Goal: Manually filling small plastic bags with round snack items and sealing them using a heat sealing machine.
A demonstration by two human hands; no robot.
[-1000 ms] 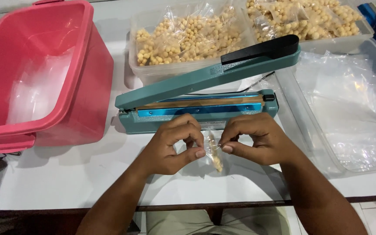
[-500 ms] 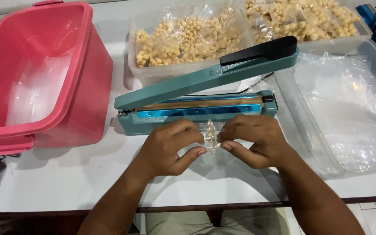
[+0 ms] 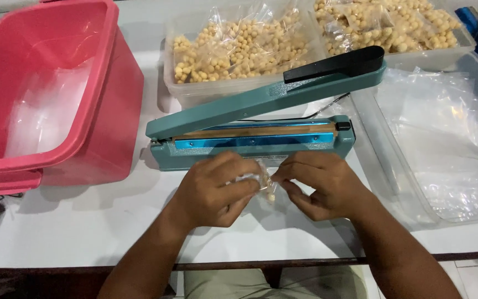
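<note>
My left hand [image 3: 217,191] and my right hand [image 3: 322,182] pinch a small clear plastic bag [image 3: 265,185] of pale round snacks between them. The bag is held just in front of the base of a teal heat sealer [image 3: 255,141], close to its front edge. The sealer's arm with a black handle [image 3: 333,63] stands raised and open. Most of the bag is hidden by my fingers.
A pink plastic tub [image 3: 45,99] with clear plastic inside stands at the left. Two clear tubs of bagged snacks [image 3: 239,52] [image 3: 394,27] sit behind the sealer. A clear tray of empty plastic bags [image 3: 443,144] lies at the right. The white table's front edge [image 3: 84,260] is near me.
Both hands have carried the small bag away from me toward the sealer's front edge. Nothing else has moved.
</note>
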